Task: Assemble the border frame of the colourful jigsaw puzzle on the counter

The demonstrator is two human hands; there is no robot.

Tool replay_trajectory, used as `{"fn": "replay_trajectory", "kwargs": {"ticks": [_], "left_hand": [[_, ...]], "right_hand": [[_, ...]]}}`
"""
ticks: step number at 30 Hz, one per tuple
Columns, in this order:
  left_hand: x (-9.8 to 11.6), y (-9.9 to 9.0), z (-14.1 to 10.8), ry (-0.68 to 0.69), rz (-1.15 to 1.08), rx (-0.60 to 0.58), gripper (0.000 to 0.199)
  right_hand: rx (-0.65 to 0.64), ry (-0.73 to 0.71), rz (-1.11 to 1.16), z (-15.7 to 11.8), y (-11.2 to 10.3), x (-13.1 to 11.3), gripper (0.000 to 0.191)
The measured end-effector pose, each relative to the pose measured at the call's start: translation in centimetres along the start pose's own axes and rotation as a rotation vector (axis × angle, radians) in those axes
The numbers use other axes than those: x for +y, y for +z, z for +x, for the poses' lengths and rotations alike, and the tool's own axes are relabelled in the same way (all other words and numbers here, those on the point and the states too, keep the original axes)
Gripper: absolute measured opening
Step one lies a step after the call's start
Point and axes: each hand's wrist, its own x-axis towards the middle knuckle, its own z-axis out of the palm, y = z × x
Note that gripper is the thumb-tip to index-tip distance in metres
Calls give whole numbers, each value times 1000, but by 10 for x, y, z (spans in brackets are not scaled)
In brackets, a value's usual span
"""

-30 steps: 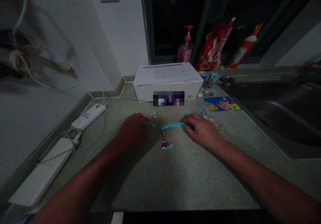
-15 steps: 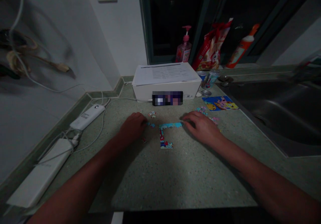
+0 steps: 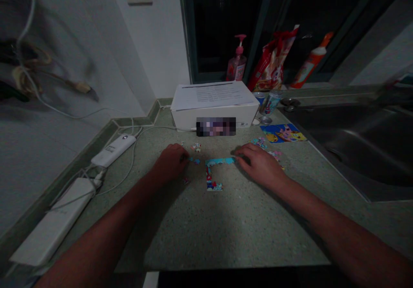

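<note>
Speckled green surface (image 3: 226, 228) is carrying an L-shaped run of joined jigsaw pieces (image 3: 219, 161); the left hand (image 3: 169, 163) is resting curled just beside it, near a loose blue piece (image 3: 194, 160); the right hand (image 3: 261, 165) is lying loosely open, its fingertips (image 3: 238, 152) touching the run's top end; whether either is pinching anything cannot be told.

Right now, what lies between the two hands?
The head view shows a blue puzzle piece and an L-shaped strip of pieces between the left hand and right hand.
</note>
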Motion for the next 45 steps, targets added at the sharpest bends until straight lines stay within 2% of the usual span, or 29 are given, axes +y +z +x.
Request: {"fn": "replay_trajectory", "kwargs": {"ticks": [5,13,18,21,25,29,36,45], "left_hand": [[-5,2,2,-29,-55,25,6],[6,1,-3,-114,-167,-27,8],[24,-5,-7,-143,-346,71,17],[43,-4,-13,-128,-531,96,13],[68,0,-22,-130,-752,15,7],[81,6,-26,-131,-925,-78,7],[84,14,-26,-165,-1093,-145,12],[84,16,-26,-178,-1099,-162,19]], "right_hand": [[1,-15,19,0,-1,-2,23],[-9,-28,24,0,1,-5,23],[14,-103,117,-2,1,-19,21],[43,-190,163,-7,1,-34,19],[87,-287,154,-13,4,-53,19],[108,-366,104,-17,7,-62,24],[108,-402,104,-17,9,-61,22],[109,-392,78,-18,8,-63,24]]}}
